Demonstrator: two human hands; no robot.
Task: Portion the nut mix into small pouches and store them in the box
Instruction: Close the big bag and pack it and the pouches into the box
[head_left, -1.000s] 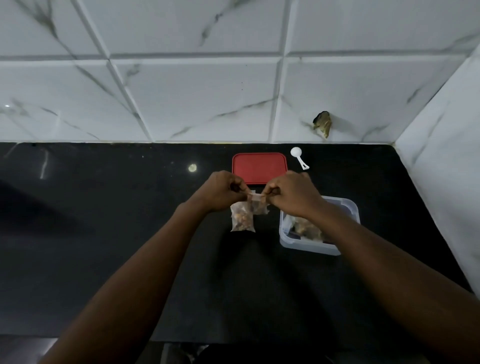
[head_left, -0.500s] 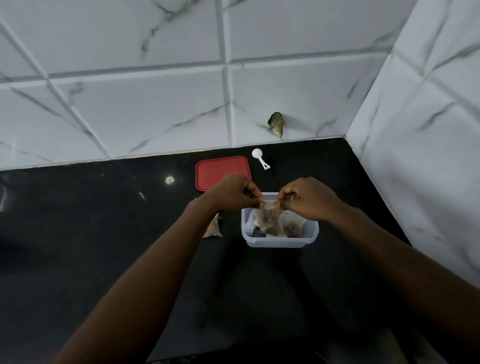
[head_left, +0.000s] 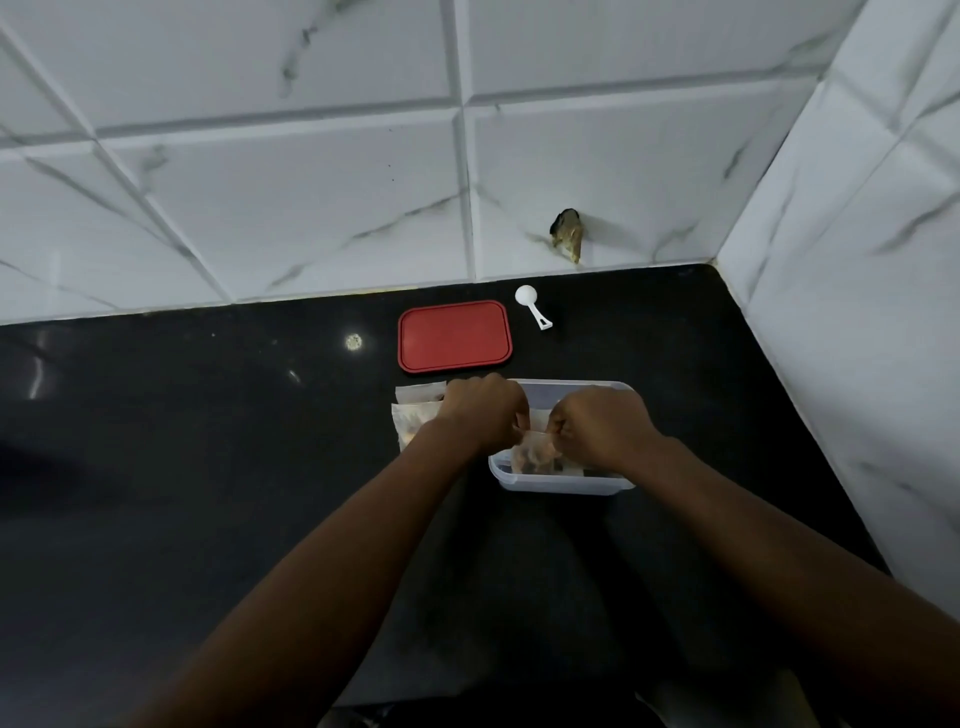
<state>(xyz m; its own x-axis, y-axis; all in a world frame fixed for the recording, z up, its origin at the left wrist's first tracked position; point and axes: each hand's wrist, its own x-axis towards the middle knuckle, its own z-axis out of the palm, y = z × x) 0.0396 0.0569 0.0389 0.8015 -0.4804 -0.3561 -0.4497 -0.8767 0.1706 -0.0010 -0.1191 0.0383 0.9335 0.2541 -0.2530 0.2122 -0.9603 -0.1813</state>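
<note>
A clear plastic box (head_left: 561, 483) stands on the black counter (head_left: 208, 467). My left hand (head_left: 483, 413) and my right hand (head_left: 597, 431) hover over its left half, and each pinches a top corner of a small clear pouch of nut mix (head_left: 535, 449). The pouch hangs down into the box, where more filled pouches show dimly through the wall. Two further pouches (head_left: 415, 415) lie on the counter just left of the box, partly hidden by my left hand.
A red lid (head_left: 454, 336) lies flat behind the box, with a white scoop (head_left: 532, 306) to its right. The marble-tiled wall runs along the back, and a side wall (head_left: 857, 364) closes the counter on the right. A dark patch (head_left: 567, 241) marks the back wall.
Both hands carried the pinched pouch rightward from above the counter to over the box and lowered it inside. The camera view shifted to the right.
</note>
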